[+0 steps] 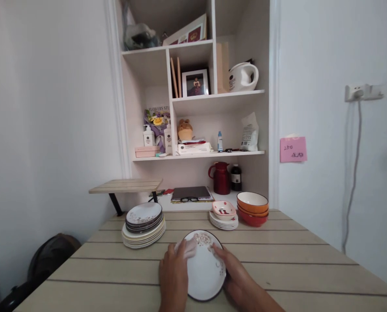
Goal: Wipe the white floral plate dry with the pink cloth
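A white plate with a dark rim and a brown floral print is tilted up just over the wooden table, its face toward me. My right hand grips its right edge, thumb on the face and the other fingers behind. On the plate's upper left, my left hand presses a pale crumpled cloth against the surface. Part of that cloth is hidden under the fingers. Farther left stands a stack of plates, dark-rimmed ones on top of cream ones.
Small white plates carry a strawberry-patterned dish at the back right, beside stacked orange and red bowls. A small raised shelf stands at the table's back left. Behind are a red jug, a dark bottle and a laptop.
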